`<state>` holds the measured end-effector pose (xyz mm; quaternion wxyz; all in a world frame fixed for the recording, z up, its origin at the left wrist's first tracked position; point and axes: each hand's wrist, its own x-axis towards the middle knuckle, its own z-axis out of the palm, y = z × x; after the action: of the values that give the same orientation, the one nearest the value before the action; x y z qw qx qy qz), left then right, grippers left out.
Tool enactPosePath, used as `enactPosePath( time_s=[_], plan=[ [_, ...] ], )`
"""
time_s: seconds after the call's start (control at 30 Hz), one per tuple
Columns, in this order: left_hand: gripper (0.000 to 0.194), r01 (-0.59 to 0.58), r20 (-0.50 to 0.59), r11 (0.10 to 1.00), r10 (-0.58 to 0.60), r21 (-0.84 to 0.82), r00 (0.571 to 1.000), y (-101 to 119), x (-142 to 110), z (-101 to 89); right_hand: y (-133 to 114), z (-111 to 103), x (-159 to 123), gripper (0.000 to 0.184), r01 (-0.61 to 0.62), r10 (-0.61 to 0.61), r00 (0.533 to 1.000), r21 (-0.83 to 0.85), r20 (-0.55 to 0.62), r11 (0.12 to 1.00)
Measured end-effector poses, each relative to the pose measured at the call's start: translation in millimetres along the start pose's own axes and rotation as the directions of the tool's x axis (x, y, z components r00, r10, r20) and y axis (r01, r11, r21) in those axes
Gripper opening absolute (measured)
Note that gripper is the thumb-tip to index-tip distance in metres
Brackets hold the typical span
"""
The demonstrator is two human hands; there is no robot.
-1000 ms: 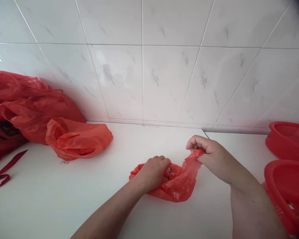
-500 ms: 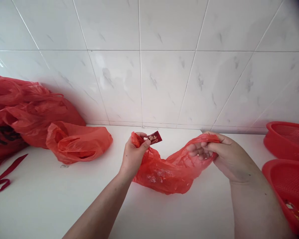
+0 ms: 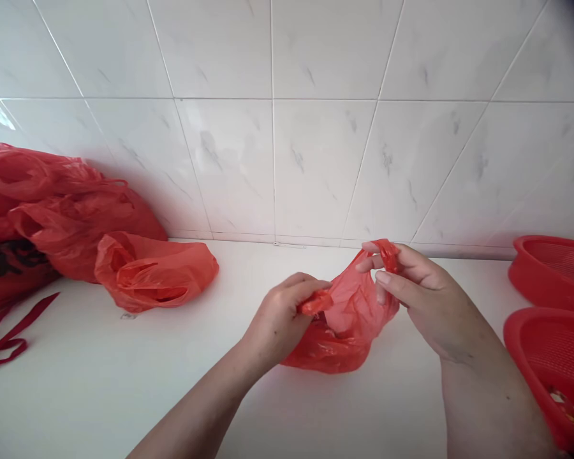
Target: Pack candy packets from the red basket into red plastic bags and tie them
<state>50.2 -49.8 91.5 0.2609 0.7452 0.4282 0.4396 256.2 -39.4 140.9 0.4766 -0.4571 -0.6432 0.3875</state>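
Observation:
A small red plastic bag rests on the white counter between my hands. My left hand pinches one handle of the bag at its left side. My right hand grips the other handle a little higher, fingers curled round it. The bag's mouth gapes open between the two handles. The small dark red packet seen earlier is out of sight.
A pile of larger red plastic bags lies at the left against the tiled wall, with a smaller crumpled red bag in front. Dark red straps trail at the far left. Two red mesh baskets stand at the right.
My hands have come closer together, bunching the bag up. The dark red packet that my left hand held above the bag is no longer visible.

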Motion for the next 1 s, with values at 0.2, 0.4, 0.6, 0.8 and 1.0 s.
enactPosePath(
  time_s=[0.2,0.4,0.6,0.8,1.0],
  plan=[
    [0.022,0.107,-0.318,0.935,0.007,0.337,0.948,3.7,4.2,-39.8,6.1,-4.2,1.4,0.028,0.045,-0.049,0.987,-0.033,-0.152,0.998],
    [0.025,0.244,-0.439,0.967,-0.252,-0.077,0.862,4.2,6.3,-59.5,18.0,-5.2,11.2,0.056,0.253,-0.242,0.949,0.028,-0.202,0.967],
    [0.028,0.207,-0.254,0.834,-0.377,-0.512,0.891,0.3,7.6,-55.2,47.8,14.9,28.5,0.102,-0.059,0.013,0.988,0.299,0.152,0.952],
    [0.02,0.16,-0.19,0.655,-0.43,-0.738,0.883,-2.5,8.4,-54.1,63.7,38.5,33.3,0.023,-0.205,0.137,0.978,0.589,0.159,0.781],
    [0.014,0.079,-0.161,0.427,-0.497,-0.901,0.853,-8.3,13.6,-50.9,44.6,41.2,23.3,0.034,-0.082,0.055,0.997,0.637,0.063,0.766]
  ],
)
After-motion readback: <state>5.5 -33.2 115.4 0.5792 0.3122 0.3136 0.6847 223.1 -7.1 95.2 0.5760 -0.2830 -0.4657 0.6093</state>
